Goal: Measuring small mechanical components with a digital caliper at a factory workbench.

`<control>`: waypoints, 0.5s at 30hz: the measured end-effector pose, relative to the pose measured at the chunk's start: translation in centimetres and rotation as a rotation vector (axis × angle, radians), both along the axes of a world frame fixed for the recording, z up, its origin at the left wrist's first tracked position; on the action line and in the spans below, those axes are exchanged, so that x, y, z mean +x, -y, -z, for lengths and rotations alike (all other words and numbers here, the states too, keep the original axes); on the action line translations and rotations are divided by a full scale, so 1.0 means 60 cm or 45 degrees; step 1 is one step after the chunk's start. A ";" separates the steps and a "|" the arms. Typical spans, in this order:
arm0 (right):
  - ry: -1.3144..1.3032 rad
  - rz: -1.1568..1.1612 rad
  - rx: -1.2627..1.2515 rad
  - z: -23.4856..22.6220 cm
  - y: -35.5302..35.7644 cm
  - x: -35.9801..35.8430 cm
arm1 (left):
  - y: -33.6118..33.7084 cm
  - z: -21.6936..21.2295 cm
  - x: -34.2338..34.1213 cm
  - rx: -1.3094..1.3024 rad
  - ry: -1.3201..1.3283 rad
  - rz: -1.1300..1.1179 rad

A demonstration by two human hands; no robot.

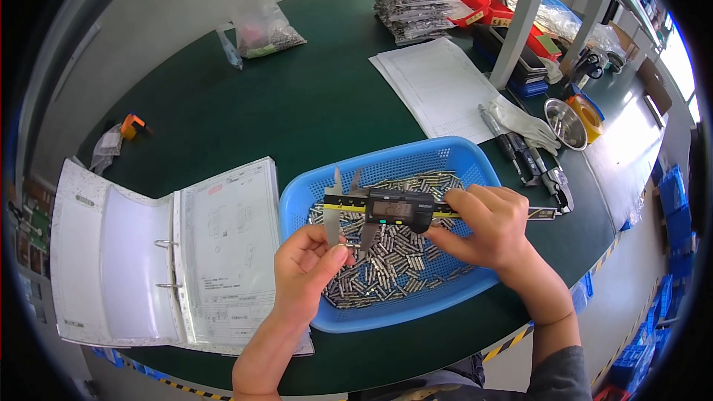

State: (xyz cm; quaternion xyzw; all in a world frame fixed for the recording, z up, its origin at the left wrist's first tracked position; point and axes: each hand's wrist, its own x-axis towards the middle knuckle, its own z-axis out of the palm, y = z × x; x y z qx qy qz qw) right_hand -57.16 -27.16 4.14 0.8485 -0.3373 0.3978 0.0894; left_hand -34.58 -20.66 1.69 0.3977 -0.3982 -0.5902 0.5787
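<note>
The caliper, grey with a black display block, lies with its long axis from 9 to 3 o'clock, jaws pointing to 6, over the blue basket of metal pins. The right hand is closed around its beam. The left hand pinches a pin at the jaws.

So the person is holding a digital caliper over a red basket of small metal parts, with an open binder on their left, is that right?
Not quite: the basket is blue, not red, as the head view shows. The rest holds: both the left hand and the right hand hold the digital caliper over the small metal parts, and the open binder lies to their left.
</note>
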 end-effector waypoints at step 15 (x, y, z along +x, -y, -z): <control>-0.044 -0.059 0.083 0.001 -0.003 0.000 | 0.001 0.000 -0.005 -0.033 0.048 -0.012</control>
